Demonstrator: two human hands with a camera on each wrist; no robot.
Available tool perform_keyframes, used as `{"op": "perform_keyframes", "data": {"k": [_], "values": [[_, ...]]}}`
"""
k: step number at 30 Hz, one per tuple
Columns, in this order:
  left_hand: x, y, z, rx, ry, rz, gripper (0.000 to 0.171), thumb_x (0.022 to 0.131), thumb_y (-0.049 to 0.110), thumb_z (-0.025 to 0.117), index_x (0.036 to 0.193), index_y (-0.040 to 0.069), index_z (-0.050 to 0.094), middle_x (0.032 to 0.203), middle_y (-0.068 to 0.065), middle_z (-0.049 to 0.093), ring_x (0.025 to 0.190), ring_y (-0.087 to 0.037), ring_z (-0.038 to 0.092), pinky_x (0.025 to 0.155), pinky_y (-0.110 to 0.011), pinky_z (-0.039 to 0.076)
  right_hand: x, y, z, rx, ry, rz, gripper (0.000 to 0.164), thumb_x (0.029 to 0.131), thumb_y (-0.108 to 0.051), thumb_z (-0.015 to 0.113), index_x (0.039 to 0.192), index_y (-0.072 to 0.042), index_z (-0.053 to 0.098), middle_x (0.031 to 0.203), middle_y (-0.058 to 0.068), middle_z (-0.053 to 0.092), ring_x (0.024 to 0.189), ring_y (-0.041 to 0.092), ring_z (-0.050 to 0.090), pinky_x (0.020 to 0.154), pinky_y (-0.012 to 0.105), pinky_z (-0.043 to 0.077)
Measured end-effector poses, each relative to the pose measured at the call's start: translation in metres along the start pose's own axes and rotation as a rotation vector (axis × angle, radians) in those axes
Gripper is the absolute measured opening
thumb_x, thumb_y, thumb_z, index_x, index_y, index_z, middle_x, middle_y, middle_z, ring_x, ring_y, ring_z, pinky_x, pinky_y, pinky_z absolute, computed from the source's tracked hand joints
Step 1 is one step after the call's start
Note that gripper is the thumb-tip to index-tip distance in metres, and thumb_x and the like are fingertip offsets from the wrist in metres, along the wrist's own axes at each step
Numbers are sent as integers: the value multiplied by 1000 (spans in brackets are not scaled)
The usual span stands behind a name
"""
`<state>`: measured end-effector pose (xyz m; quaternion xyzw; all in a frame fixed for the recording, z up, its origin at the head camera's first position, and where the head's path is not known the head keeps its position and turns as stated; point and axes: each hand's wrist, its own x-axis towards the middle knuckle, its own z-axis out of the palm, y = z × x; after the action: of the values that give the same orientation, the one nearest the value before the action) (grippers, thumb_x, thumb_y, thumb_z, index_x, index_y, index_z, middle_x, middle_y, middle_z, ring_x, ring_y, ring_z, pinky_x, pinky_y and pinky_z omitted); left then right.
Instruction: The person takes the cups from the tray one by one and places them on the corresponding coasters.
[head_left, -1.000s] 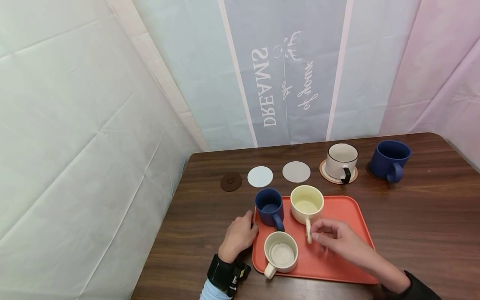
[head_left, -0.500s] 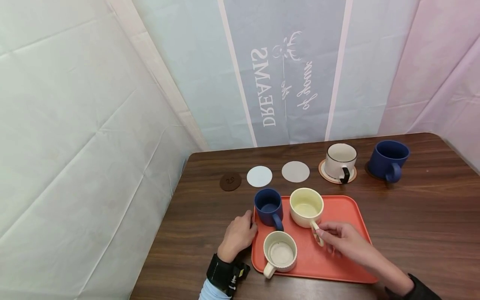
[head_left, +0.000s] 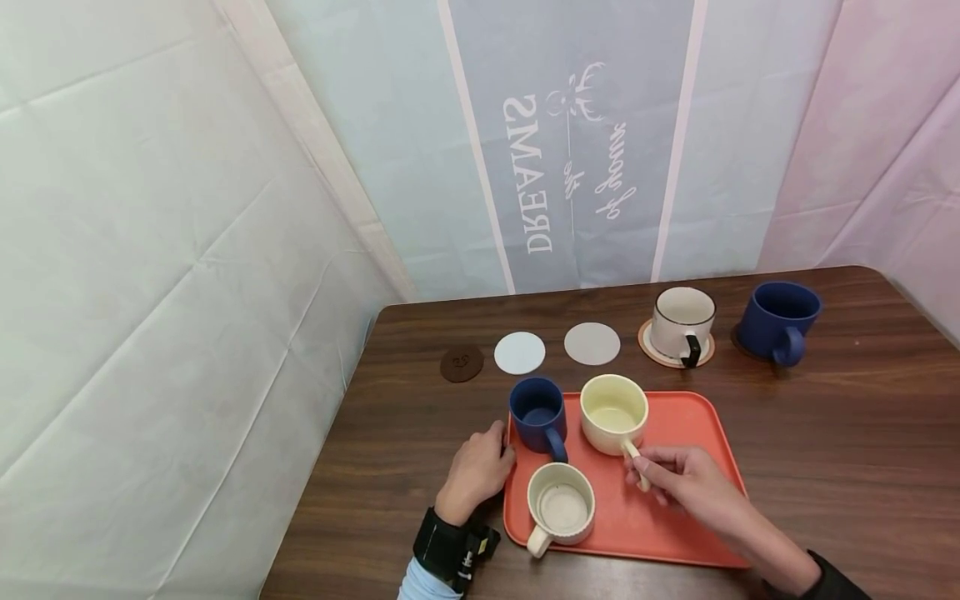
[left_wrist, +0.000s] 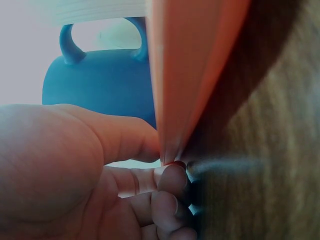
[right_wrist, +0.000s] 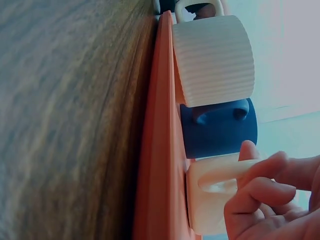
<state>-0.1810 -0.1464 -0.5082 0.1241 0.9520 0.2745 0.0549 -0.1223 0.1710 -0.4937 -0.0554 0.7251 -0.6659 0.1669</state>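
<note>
My right hand (head_left: 686, 483) pinches the handle of a pale yellow mug (head_left: 613, 411), which stands upright at the back of a red tray (head_left: 675, 533). In the right wrist view, thumb and fingers wrap that handle (right_wrist: 222, 173). My left hand (head_left: 477, 468) grips the tray's left edge; the left wrist view has the thumb on the upper side of the rim (left_wrist: 172, 100) and curled fingers beneath. Close to that hand, a small blue mug (head_left: 537, 414) occupies the back left corner. In front of it sits a cream ribbed mug (head_left: 561, 504), handle toward the front.
Behind the tray, a brown coaster (head_left: 461, 364), a white coaster (head_left: 520, 353) and a grey coaster (head_left: 592, 344) lie in a row on the wooden table (head_left: 862, 433). Farther right stand a white black-rimmed mug (head_left: 681, 321) on a coaster and a large blue mug (head_left: 777, 321).
My right fingers have taken hold of the yellow mug's handle, and the handle has swung to the right. The left hand stays at the tray's edge.
</note>
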Motion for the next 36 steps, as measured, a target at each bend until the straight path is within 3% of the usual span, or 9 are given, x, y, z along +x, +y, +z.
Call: {"op": "perform_keyframes", "data": {"k": [23,36], "values": [[0,2,-1,7,-2,-15,7,102,11,62,105,6,59,68,-2,50,55,-15,52,54,-32,41,0,-8,2,-11,55,-33,30,110,-10,56,121,16,67,95,8,73,68,9,53,59,23,45],[0,0,-1,14,2,4,6,102,12,61,103,8,58,67,0,49,54,-15,51,54,-33,41,7,-32,-4,-29,133,-94,27,108,-11,60,116,13,70,90,9,72,66,10,53,57,23,45]]}}
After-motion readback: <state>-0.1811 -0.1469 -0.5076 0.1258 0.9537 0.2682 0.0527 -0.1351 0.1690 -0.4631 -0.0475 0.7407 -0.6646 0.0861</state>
